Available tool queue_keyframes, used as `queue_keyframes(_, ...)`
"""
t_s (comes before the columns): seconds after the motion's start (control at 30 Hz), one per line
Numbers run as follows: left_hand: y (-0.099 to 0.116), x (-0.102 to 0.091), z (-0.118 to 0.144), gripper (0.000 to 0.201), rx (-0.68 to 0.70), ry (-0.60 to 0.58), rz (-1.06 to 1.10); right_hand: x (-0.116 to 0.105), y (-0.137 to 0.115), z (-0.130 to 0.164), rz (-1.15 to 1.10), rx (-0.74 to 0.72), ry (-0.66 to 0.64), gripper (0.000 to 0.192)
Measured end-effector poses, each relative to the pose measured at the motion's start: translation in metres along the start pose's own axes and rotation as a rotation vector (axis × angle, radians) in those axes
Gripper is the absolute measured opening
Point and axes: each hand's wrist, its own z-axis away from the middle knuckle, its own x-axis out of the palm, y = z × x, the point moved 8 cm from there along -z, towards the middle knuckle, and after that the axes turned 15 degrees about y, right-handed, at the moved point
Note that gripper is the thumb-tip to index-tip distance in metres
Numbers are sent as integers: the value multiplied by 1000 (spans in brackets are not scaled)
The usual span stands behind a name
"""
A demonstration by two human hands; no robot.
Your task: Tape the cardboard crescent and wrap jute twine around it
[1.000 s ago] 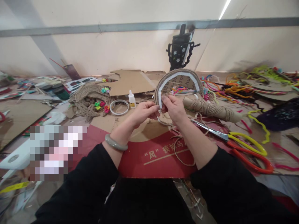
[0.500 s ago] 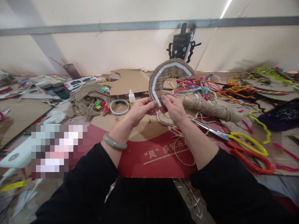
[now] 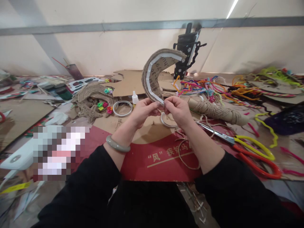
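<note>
Cardboard crescent (image 3: 154, 76), jute-edged, white-taped

rough twine, matt cardboard, glossy plastic

the curved cardboard piece (image 3: 155, 74) is matt brown board with printed lettering, edged with a smooth white tape strip and wrapped outside in coarse, fuzzy jute twine. the twine roll (image 3: 215, 110) and the coiled jute mats (image 3: 93, 99) share that rough, fibrous look. the red cardboard sheet (image 3: 152, 158) has a dull printed face, torn back to raw brown board. the scissors (image 3: 237, 141) have bright metal blades and shiny yellow and orange plastic handles. the bangle (image 3: 117, 145) looks polished, stone-like and grey-green. the pipe cleaners (image 3: 201, 87) are fuzzy. the sleeves (image 3: 95, 190) are matt black cloth.
</note>
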Motion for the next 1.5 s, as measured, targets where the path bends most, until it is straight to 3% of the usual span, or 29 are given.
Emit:
queue_keyframes(0.27,5,-2,0,22,22,25,2,-2,-2,-1,-15,-31,14,17)
queue_keyframes(0.47,3,-1,-1,26,44,16,-12,-7,-7,0,32,-138,56,17)
queue_keyframes(0.73,3,1,1,25,55,3,-61,-2,-6,1,65,-90,22,21)
queue_keyframes(0.93,12,-9,-3,16,98,116,20,-2,-6,2,25,-46,4,19)
queue_keyframes(1.13,11,1,4,12,65,-3,-79,1,-2,3,-110,68,-19,32)
queue_keyframes(1.33,5,8,10,9,31,-106,-193,0,7,3,-37,98,-45,30)
queue_keyframes(1.43,5,7,7,12,67,-93,-217,-3,7,2,16,80,-3,31)
queue_keyframes(1.5,12,2,3,11,177,-6,-213,-4,3,1,45,46,37,32)
